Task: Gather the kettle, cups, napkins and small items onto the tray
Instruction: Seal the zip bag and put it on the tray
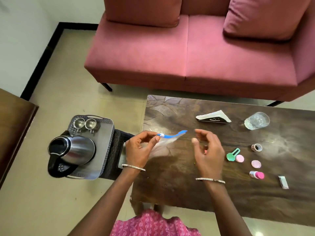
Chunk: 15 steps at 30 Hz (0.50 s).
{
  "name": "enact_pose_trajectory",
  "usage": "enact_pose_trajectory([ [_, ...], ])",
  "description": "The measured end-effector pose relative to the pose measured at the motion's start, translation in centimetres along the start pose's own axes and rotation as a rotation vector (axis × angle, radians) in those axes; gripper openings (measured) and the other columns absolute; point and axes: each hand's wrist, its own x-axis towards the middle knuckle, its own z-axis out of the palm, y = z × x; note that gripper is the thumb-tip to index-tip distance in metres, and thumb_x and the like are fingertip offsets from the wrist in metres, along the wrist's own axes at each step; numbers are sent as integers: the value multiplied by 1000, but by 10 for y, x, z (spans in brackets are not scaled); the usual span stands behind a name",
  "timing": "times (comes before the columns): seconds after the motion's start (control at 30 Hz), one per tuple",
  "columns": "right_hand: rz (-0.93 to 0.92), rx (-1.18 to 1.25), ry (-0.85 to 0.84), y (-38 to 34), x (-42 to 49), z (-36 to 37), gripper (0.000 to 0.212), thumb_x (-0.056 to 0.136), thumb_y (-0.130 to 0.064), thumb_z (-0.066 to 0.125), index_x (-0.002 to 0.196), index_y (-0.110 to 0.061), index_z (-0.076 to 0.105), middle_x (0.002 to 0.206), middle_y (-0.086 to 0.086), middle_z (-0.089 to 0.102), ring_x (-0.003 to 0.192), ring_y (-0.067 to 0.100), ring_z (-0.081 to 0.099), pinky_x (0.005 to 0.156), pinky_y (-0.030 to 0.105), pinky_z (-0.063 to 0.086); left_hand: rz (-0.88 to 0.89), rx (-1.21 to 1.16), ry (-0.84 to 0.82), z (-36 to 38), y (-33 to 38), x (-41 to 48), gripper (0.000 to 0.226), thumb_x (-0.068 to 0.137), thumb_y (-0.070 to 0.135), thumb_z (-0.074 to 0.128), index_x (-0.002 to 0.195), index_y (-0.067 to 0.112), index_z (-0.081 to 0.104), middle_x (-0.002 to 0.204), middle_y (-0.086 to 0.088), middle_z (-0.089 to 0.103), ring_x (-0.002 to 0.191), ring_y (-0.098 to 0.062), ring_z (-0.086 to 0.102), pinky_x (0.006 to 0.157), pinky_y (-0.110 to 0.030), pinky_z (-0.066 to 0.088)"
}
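- Left hand (139,149), centre of frame, pinches the blue zip strip of a clear bag (170,138) above the table (179,184).
- Right hand (208,150) hovers just right of it, fingers loosely curled and relaxed.
- Tray (105,147) at centre left carries the kettle (76,150) and two cups (79,123).
- Napkins (213,115) and a glass (256,120) stand on the table at upper right.
- Clip (232,155), tape (256,147), pink discs (255,164), bottle (257,174) and sachet (283,182) lie at right.

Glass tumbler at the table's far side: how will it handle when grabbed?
The glass tumbler looks rigid but likely fragile and somewhat slippery, given its clear glossy wall. Standing upright on the table, it probably won't roll; a sideways push might tip it.
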Motion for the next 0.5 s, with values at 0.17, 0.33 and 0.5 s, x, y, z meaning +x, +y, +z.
enact_pose_trajectory([
  [0.17,-267,-50,-278,-65,-38,-13,28,88,-35,72,116,-33,69,118,-13,68,120,14,54,101,38,44,267,198,10,-26,40,-33,8,84,25,74,85,17,75,79,10,73,73,-5,68,69,-29,56],
  [0.33,-291,24,-328,-94,-57,-10,17,82,-32,78,98,-28,78,98,-10,74,112,20,59,92,53,47,415,300,31,-52,62,-65,9,82,21,74,82,13,74,78,7,71,72,-8,65,65,-34,53],
  [0.5,-439,-111,-276,-105,-76,-8,4,82,-29,78,85,-27,75,83,-14,71,101,18,57,86,45,40,358,259,49,-77,64,-91,11,82,23,73,82,11,73,77,6,71,73,-8,65,64,-30,52],
])
